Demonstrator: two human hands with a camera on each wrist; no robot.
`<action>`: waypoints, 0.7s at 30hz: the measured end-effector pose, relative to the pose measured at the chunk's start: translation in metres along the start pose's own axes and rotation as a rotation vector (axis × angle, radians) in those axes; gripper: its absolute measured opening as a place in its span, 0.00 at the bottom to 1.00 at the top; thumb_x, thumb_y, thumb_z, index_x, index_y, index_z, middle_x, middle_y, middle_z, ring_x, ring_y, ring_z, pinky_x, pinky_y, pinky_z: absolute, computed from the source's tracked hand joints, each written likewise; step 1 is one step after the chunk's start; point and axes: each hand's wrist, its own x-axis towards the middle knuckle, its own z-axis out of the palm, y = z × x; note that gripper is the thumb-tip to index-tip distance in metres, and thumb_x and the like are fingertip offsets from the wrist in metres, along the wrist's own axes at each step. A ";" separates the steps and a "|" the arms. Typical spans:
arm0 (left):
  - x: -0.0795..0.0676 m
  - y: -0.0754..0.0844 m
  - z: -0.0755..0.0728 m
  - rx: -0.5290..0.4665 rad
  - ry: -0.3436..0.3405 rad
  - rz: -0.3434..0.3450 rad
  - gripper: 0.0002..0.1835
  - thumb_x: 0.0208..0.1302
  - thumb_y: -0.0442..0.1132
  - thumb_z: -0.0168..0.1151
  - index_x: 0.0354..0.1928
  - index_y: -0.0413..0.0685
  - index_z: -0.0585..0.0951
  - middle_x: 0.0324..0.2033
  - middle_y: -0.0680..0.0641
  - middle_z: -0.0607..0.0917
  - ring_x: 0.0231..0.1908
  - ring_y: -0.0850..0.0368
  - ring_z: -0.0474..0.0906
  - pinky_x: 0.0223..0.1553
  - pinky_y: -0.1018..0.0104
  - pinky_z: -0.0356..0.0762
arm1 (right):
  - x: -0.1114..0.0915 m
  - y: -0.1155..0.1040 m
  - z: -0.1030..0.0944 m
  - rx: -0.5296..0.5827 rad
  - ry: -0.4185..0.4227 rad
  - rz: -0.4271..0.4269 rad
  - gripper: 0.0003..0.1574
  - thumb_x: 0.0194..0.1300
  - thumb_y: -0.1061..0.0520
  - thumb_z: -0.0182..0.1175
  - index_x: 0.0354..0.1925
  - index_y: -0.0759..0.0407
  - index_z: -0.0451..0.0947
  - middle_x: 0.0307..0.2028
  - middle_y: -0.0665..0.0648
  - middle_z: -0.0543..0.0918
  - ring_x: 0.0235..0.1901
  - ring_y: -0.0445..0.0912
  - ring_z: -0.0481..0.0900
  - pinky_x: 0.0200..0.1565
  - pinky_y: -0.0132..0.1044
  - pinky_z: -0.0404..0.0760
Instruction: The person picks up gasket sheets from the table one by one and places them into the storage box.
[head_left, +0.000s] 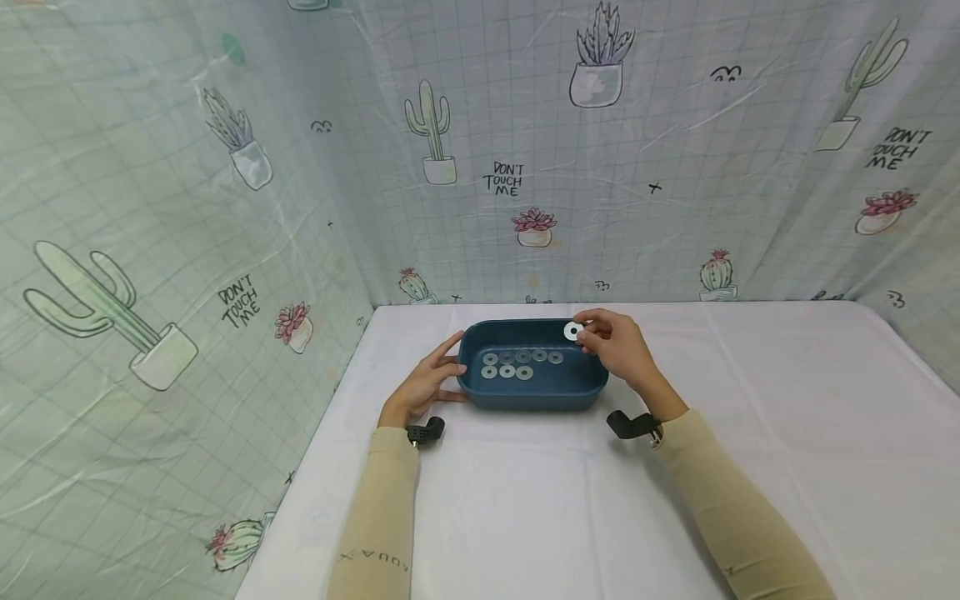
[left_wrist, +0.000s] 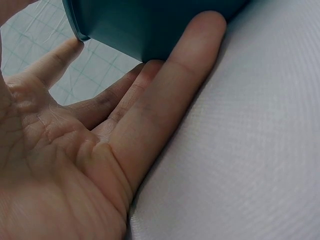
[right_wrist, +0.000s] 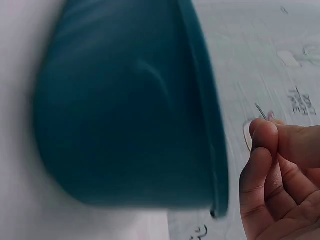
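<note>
A dark blue rectangular tub (head_left: 537, 402) stands on the table with several flat metal washers (head_left: 524, 372) in two rows on its floor. My right hand (head_left: 618, 343) pinches another washer (head_left: 573, 332) between thumb and fingertips, over the tub's back right corner. In the right wrist view that washer (right_wrist: 260, 111) shows edge-on, a thin line above the fingertips. At the tub's left end, my left hand (head_left: 423, 383) has its fingers spread and touching the rim and outer wall. One straight finger (left_wrist: 165, 105) lies low along the tabletop against the tub (left_wrist: 135, 30).
A white cloth covers the table (head_left: 510, 500). Behind and to the left hangs a curtain (head_left: 480, 242) printed with cacti and lettering. Each wrist carries a small black camera, the left camera (head_left: 427, 430) and the right camera (head_left: 630, 425) both in front of the tub.
</note>
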 end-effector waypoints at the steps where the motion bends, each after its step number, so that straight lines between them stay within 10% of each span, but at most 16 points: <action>1: 0.000 0.000 0.000 0.000 0.003 -0.002 0.38 0.73 0.35 0.59 0.77 0.81 0.61 0.72 0.38 0.66 0.67 0.38 0.70 0.50 0.38 0.86 | 0.000 -0.001 0.003 0.005 -0.002 -0.004 0.17 0.72 0.62 0.62 0.58 0.59 0.81 0.39 0.64 0.88 0.38 0.60 0.85 0.41 0.44 0.87; 21: 0.001 0.000 -0.001 0.001 0.006 -0.007 0.39 0.72 0.36 0.60 0.77 0.79 0.61 0.72 0.38 0.66 0.68 0.38 0.70 0.50 0.37 0.85 | -0.003 -0.009 0.033 0.042 -0.014 -0.031 0.16 0.72 0.62 0.62 0.56 0.60 0.80 0.40 0.67 0.87 0.39 0.63 0.86 0.36 0.33 0.84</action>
